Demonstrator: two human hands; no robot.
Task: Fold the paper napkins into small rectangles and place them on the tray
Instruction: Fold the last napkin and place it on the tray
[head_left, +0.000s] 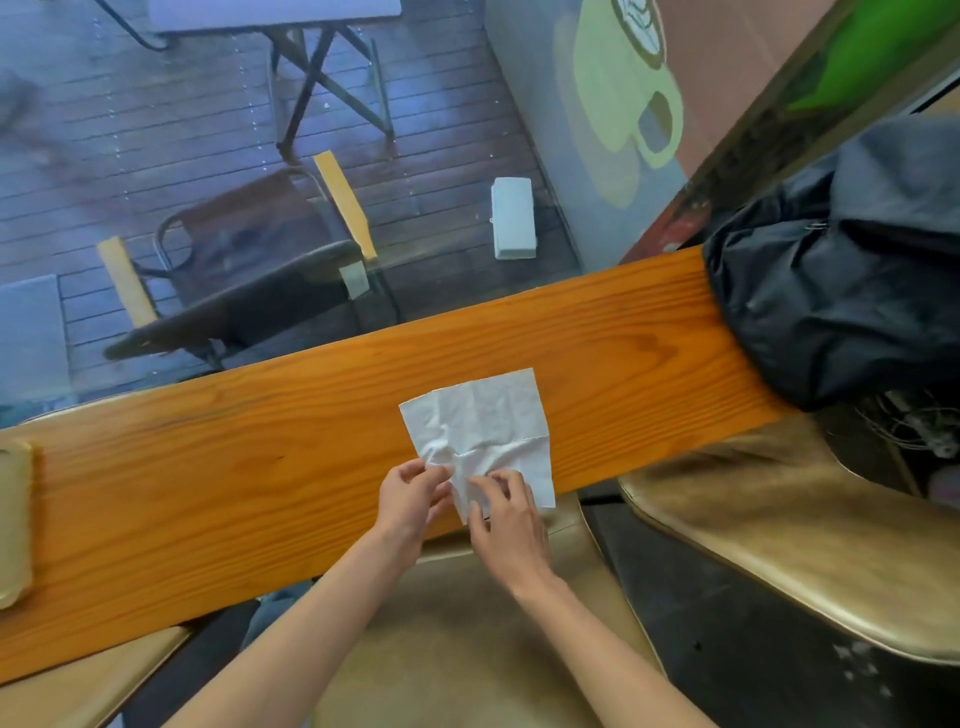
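**Both hands pinch a creased napkin at the counter's near edge**

While no brand, label or legible writing shows anywhere, a painted pale-green mug (618, 98) decorates the wall beyond the glass. A white paper napkin (488, 421) lies mostly unfolded and wrinkled on the orange wooden counter (260, 457), its lower corner hanging past the near edge. Curled around that lower edge, the left hand (408, 501) pinches the napkin between thumb and fingertips; the right hand (506, 519) pinches it just beside, fingers bent, the two hands nearly touching. At the far left, cut off by the frame, sits what seems to be a tan tray (15, 519), well apart from the napkin, with bare counter between them. A black bag (841, 280) covers the counter's right end, near the napkin's right side. Gold seat cushions (810, 540) lie below the near edge
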